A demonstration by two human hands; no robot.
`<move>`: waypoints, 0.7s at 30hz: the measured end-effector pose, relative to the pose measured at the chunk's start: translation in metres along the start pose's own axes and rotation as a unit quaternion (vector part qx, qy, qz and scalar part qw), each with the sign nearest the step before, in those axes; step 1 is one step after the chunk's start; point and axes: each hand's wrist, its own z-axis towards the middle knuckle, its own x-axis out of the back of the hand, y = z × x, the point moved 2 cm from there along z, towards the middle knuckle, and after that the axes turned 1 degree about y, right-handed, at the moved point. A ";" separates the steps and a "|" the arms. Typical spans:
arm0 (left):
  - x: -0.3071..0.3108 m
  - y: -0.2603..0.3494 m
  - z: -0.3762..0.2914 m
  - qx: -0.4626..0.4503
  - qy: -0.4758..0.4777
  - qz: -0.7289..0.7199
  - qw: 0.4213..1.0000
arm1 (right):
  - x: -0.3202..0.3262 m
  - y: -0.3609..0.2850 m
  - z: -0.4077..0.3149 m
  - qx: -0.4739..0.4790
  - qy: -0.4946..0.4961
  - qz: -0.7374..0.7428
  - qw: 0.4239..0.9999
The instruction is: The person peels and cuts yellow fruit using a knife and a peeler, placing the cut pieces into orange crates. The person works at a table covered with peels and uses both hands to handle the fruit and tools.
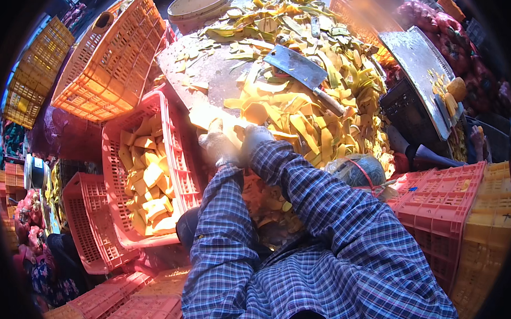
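Observation:
My left hand (pixel 219 147), pale and apparently gloved, grips a yellow squash or pumpkin piece (pixel 214 118) at the table's near edge. Strong sunlight washes out that piece. Close beside it, my right hand (pixel 254 137) is curled against the piece's right side; glare and the hand's own back hide what lies in its fingers. Beyond my hands, a cleaver (pixel 296 65) rests on a heap of yellow peelings (pixel 313 128), its handle angled towards me. To the left, a red plastic crate (pixel 108 164) holds many cut yellow chunks (pixel 152 175).
A tilted orange crate (pixel 104 72) stands at upper left, near a round tub (pixel 199 5). On the right are a metal-topped board (pixel 417 78), a tied plastic bundle (pixel 361 172) and red crates (pixel 438 208). More crates (pixel 146 306) lie behind at lower left. Another person's hand (pixel 477 141) shows far right.

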 end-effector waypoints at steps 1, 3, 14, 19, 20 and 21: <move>0.000 -0.002 0.001 0.018 0.013 -0.060 0.998 | -0.004 0.002 0.002 0.000 -0.012 -0.003 1.000; 0.000 -0.005 0.005 0.031 0.006 -0.084 0.996 | -0.011 0.006 0.007 0.023 -0.024 0.004 0.999; 0.001 -0.019 0.022 -0.146 0.012 0.006 0.989 | -0.013 0.056 -0.025 0.069 0.002 -0.093 0.993; -0.002 -0.024 0.031 -0.081 0.031 -0.063 0.994 | 0.006 0.035 -0.009 0.029 -0.021 -0.040 0.999; -0.003 -0.025 0.032 -0.074 0.032 -0.066 0.995 | 0.007 0.029 -0.007 0.026 -0.038 -0.044 0.998; -0.003 -0.026 0.032 -0.071 0.030 -0.085 0.993 | 0.008 0.025 -0.006 0.033 -0.045 -0.045 0.997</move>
